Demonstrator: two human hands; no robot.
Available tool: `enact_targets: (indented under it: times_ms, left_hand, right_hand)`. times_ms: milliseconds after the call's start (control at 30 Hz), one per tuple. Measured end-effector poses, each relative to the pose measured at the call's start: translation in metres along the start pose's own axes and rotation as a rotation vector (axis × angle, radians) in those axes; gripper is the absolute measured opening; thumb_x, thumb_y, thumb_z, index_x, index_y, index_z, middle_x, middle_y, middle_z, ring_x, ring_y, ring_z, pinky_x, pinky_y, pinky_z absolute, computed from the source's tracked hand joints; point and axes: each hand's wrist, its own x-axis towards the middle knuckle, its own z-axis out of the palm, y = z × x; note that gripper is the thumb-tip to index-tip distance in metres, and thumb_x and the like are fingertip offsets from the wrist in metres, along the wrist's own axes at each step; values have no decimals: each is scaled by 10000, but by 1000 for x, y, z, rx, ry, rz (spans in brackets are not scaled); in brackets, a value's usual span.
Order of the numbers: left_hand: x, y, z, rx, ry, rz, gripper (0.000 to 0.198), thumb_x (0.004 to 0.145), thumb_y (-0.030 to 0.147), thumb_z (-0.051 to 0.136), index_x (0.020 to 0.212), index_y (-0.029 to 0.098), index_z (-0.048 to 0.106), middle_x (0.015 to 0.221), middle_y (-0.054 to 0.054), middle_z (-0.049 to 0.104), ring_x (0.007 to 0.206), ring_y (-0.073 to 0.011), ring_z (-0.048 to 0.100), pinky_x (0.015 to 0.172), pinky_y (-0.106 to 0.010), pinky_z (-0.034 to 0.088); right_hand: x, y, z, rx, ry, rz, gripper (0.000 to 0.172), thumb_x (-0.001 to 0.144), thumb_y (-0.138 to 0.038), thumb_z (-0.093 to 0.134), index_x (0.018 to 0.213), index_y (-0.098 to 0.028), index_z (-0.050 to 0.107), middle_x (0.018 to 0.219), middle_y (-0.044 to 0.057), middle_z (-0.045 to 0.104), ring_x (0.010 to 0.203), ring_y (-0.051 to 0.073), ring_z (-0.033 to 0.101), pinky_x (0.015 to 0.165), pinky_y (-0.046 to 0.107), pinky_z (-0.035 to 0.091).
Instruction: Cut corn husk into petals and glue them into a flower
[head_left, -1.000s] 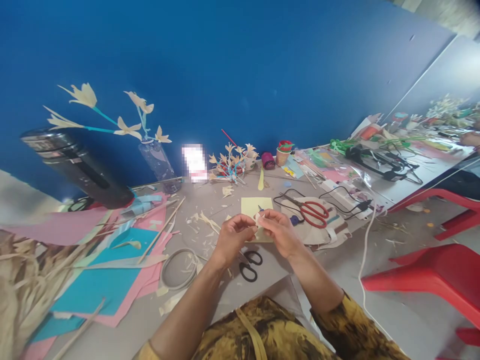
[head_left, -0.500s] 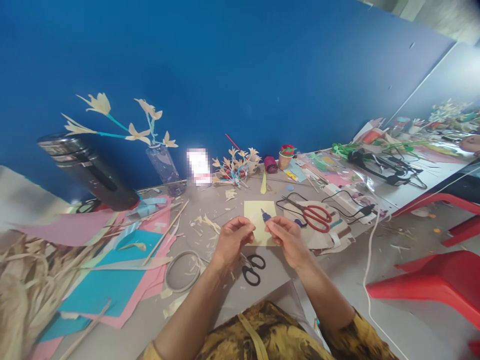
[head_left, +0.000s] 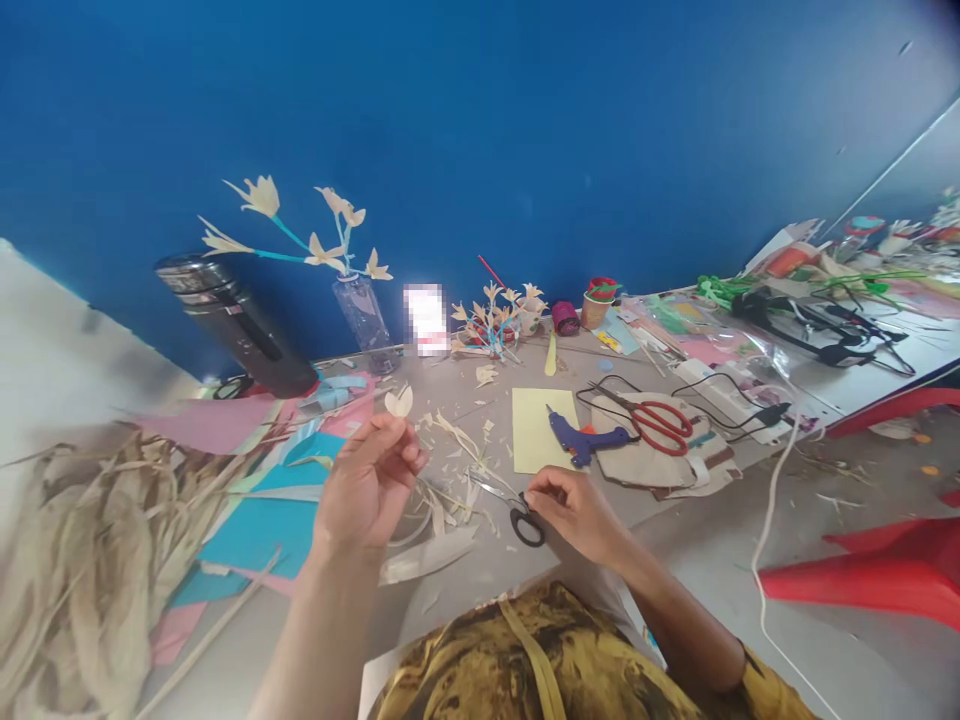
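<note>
a small cream petal (head_left: 399, 401) is pinched at its base by the left hand (head_left: 367, 487), raised over the bench (head_left: 450, 390). it is judged thin, light and easily creased, best held by its edge. black scissors (head_left: 523, 517) are grasped at the handles by the right hand (head_left: 574, 505).

The petal (head_left: 399, 401) in the left hand (head_left: 367, 485) is cream. The black scissors (head_left: 528, 524) at the right hand (head_left: 574, 505) have shiny grey blades. Just past the right hand lie a pale yellow paper (head_left: 536, 430), a blue glue gun (head_left: 581, 438) and the red scissors (head_left: 661, 422). Beside the left hand are teal paper (head_left: 251, 525) and pink paper (head_left: 214, 422). The shirt (head_left: 517, 665) below both hands is yellow with dark blotches.
</note>
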Motion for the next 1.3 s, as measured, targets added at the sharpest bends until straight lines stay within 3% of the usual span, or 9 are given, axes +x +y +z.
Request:
enact_targets:
  times_ms: [133, 267, 467, 667, 867, 933, 1033, 1100, 1300]
  left_hand:
    - [2, -3, -15, -47, 33, -63, 174, 648, 192, 775, 648, 155, 605, 661, 20, 575, 527, -67, 481, 484, -211, 415]
    - [1, -1, -22, -68, 15, -68, 159, 667, 155, 746, 629, 152, 591, 664, 19, 567, 530, -63, 473, 492, -209, 416]
    - [1, -1, -35, -68, 19, -110, 162, 696, 143, 733, 649, 167, 580, 675, 21, 559, 531, -64, 472, 504, -210, 414]
    - [2, -3, -39, -90, -1, -118, 161, 711, 141, 723, 648, 163, 577, 671, 19, 557, 531, -66, 470, 502, -207, 415]
    - [6, -3, -41, -114, -3, -134, 171, 708, 135, 727, 649, 160, 569, 680, 14, 565, 535, -72, 469, 498, -210, 419]
    - [8, -3, -42, -118, -2, -142, 170, 702, 130, 730, 652, 161, 570, 679, 14, 566, 537, -74, 470, 497, -210, 419]
    - [9, -4, -42, -119, -3, -153, 175, 691, 115, 732, 650, 164, 570, 674, 15, 568, 541, -77, 472, 499, -211, 420]
    - [10, -6, -40, -115, -9, -165, 171, 687, 112, 733, 652, 164, 574, 667, 15, 571, 538, -78, 471, 496, -210, 417]
    - [4, -19, -34, -88, -43, -225, 164, 695, 150, 745, 658, 154, 586, 649, 7, 576, 525, -80, 469, 492, -215, 412]
  right_hand:
    - [16, -14, 5, -272, 17, -41, 179, 859, -278, 594, 716, -223, 686, 622, -3, 654, 573, 155, 543, 550, 259, 324]
    - [22, -21, 12, -557, 53, 23, 178, 862, -220, 573, 749, -221, 711, 760, 38, 730, 675, 180, 606, 586, 272, 299]
    - [15, -21, 33, -557, -64, -9, 149, 863, -202, 587, 794, -228, 716, 809, 29, 741, 732, 179, 620, 632, 268, 326]
    - [25, -31, 27, -572, 5, 24, 129, 849, -177, 606, 792, -222, 712, 819, 19, 738, 713, 169, 610, 618, 268, 321]
    - [18, -25, 31, -632, -128, -13, 74, 860, -258, 663, 820, -214, 707, 817, 30, 710, 784, 184, 610, 635, 262, 322]
    - [11, -14, 32, -615, -85, -57, 86, 863, -276, 671, 818, -209, 703, 826, 39, 700, 825, 194, 611, 680, 266, 353]
    - [8, -2, 29, -567, 81, -85, 153, 906, -276, 609, 797, -206, 691, 819, 40, 698, 828, 192, 615, 743, 274, 387]
    - [14, -2, 28, -582, 133, -43, 162, 909, -275, 591, 804, -210, 695, 830, 40, 710, 819, 192, 624, 731, 274, 388]
    - [60, -27, 42, -788, 13, 135, 275, 970, -298, 464, 925, -215, 722, 954, 77, 759, 883, 219, 671, 675, 283, 359]
